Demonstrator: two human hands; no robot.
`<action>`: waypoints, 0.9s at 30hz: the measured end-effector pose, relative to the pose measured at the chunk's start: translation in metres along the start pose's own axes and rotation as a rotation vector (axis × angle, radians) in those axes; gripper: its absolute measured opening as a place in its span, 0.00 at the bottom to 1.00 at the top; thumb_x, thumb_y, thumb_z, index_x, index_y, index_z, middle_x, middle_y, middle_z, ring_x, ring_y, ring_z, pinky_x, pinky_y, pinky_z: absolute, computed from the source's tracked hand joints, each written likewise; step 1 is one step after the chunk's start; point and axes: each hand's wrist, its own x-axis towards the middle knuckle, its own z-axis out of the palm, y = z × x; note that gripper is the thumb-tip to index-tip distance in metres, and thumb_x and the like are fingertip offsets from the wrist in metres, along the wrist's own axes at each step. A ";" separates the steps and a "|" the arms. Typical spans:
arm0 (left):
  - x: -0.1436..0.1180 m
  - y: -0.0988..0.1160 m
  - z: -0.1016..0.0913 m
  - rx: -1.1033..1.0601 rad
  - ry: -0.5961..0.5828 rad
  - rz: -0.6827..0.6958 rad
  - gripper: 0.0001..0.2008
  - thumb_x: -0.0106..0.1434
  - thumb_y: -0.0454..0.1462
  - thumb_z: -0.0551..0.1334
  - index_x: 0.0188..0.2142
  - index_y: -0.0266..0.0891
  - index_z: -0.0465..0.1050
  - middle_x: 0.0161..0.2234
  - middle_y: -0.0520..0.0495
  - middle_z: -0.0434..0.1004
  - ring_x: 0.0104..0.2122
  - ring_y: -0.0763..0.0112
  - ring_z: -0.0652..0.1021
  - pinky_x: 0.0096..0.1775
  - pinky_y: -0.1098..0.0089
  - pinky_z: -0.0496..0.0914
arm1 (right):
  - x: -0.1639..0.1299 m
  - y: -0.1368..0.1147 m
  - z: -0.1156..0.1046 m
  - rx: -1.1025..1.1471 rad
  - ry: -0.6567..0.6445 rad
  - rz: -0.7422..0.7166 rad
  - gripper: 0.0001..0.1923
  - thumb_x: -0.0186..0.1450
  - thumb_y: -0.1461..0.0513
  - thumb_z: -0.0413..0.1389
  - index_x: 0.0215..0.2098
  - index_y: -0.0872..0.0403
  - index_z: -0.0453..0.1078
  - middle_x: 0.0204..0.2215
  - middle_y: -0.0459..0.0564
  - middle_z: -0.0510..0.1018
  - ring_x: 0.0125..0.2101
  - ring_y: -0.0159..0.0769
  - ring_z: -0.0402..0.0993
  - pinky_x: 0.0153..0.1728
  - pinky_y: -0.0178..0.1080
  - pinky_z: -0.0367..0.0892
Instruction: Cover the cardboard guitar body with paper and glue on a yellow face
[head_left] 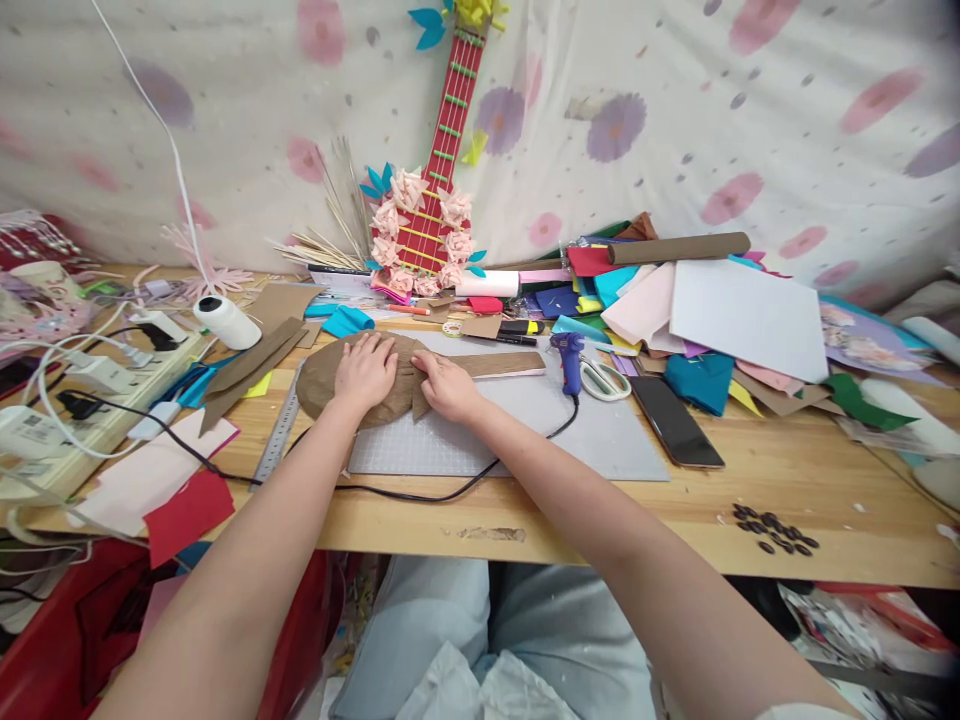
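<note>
Now I press my left hand [365, 372] flat, fingers spread, on the brown cardboard shape [324, 382] lying on the grey mat [525, 425]. My right hand [448, 386] presses it too, fingers flat, near the blue glue gun [569, 358].

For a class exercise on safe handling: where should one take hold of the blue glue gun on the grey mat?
Grip the glue gun by its handle, coming from the right front. The handle points toward the person, its cord trails left, and the nozzle end faces away.
</note>
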 end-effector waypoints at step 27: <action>-0.001 0.001 -0.002 -0.016 0.009 0.008 0.24 0.65 0.42 0.43 0.56 0.38 0.64 0.59 0.41 0.60 0.60 0.57 0.59 0.58 0.50 0.51 | 0.000 0.009 -0.002 0.740 0.334 0.321 0.13 0.56 0.66 0.49 0.41 0.52 0.62 0.36 0.47 0.76 0.38 0.33 0.72 0.42 0.38 0.65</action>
